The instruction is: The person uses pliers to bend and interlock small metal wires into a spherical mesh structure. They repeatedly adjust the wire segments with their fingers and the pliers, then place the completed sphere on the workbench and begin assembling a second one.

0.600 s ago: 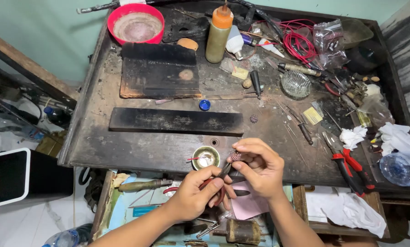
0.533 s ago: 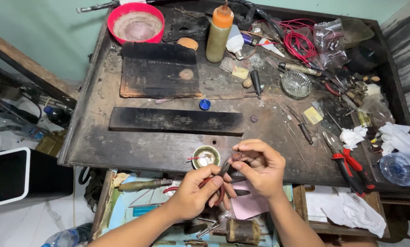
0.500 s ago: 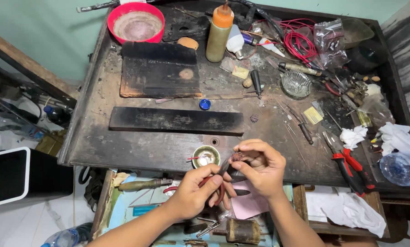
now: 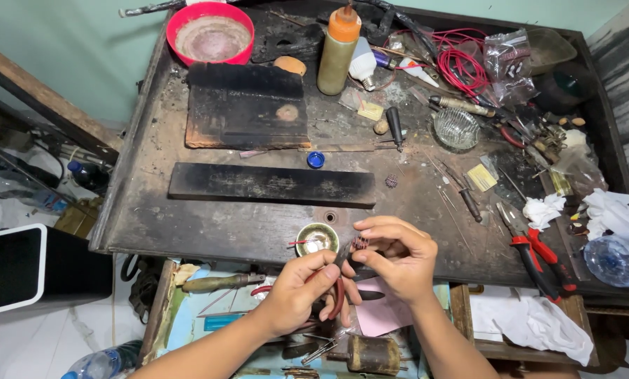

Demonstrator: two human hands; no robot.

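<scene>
Left of the surface, well apart from the work, a dark bin with a white rim stands on the floor, with plastic bottles beside it. On the surface's left half lie a red bowl at the far edge, a charred block below it, and a long dark bar nearer the front; the strip between that bar and the front edge is the most open room available. Just beside the front edge sits a small brass dish. The left hand is closed around red-handled pliers, whose nose points up toward a small reddish ridged piece. The right hand pinches that piece between thumb and fingertips, just over the front edge and right of the dish. Judged from this, the step in hand is gripping or shaping the small piece with the plier tips; the next move appears to call for fine, steady closure with little travel. An open drawer below holds a wooden-handled tool and would catch a dropped piece. Further right the surface is crowded: an orange-capped bottle, a glass dish, red wire, red-handled cutters and white tissue near the right edge, leaving little free room there.
</scene>
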